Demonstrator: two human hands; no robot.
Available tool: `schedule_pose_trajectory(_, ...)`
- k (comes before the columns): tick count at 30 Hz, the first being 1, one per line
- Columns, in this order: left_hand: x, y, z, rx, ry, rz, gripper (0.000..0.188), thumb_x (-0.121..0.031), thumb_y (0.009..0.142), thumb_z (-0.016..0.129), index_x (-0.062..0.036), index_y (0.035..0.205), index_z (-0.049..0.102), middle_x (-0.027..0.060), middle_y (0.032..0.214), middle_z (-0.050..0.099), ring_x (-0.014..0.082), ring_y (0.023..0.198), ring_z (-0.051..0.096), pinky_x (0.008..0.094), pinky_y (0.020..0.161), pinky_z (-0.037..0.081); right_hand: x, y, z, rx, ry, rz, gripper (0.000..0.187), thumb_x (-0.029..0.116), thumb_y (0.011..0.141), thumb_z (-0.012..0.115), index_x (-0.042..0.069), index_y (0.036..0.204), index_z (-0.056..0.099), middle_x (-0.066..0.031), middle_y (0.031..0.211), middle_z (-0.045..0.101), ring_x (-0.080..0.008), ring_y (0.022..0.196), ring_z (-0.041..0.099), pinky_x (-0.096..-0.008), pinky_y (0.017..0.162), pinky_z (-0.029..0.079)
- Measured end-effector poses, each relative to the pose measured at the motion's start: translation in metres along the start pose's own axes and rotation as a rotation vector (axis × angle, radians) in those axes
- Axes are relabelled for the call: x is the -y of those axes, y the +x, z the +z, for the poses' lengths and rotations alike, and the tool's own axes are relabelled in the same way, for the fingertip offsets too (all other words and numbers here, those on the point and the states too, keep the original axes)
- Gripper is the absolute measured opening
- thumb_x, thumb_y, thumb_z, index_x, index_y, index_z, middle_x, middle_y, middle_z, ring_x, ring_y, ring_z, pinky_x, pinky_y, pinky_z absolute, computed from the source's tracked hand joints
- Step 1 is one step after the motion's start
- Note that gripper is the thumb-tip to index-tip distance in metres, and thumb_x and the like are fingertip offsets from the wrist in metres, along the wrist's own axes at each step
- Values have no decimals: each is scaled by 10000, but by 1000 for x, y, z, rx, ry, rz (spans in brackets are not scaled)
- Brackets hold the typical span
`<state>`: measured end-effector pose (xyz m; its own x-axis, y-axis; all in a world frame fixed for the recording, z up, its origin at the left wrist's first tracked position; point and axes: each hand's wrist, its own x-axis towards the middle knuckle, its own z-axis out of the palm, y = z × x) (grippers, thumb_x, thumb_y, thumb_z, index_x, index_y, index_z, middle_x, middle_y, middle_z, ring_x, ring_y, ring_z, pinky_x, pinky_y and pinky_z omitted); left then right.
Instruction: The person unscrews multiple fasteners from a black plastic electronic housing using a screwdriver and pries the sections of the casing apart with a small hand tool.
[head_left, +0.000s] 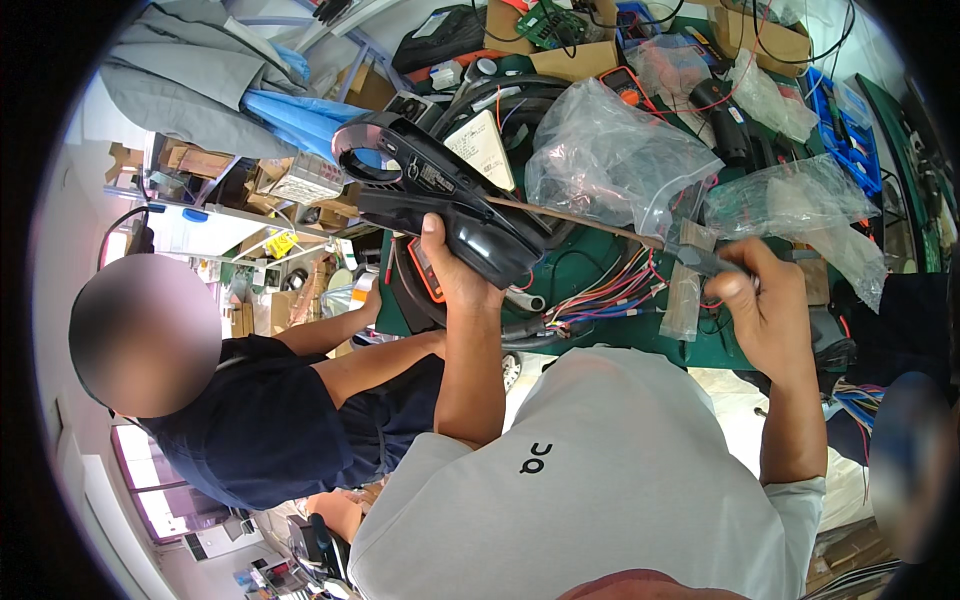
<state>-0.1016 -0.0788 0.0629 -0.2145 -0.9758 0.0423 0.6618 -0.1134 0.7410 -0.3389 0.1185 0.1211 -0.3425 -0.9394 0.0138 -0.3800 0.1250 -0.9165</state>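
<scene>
My left hand grips a black plastic housing from below, thumb up along its side. The housing has a large open ring at its far left end and a rounded, glossy body. My right hand is closed round the grey handle of a long thin tool with a brownish shaft. Whether it is a file or a screwdriver I cannot tell. The shaft points left and its tip meets the housing's right side, or overlaps it in view. Under the tool, a bundle of coloured wires lies on the green bench.
Clear plastic bags and thick black cable cover the bench behind. An orange-edged meter lies by my left wrist. A blue parts bin stands far right. To the left is another person in dark clothes, hands near the bench edge.
</scene>
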Motion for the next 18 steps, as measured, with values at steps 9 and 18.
schedule_pose_trajectory(9,-1,0,2,2,3,11,623,-532,836,543,-17,1184,497,145,1037,618,284,946,618,398,848,511,-11,3,24,-173,197,-345,396,363,910,580,-16,1021,549,-50,626,583,-132,596,586,-246,564,456)
schedule_pose_trajectory(18,-11,9,-10,82,107,-10,543,-433,827,608,13,1122,515,144,970,637,237,834,652,344,727,554,-29,-18,10,466,662,320,524,454,943,491,-48,910,638,-41,509,532,-78,433,484,-211,404,333)
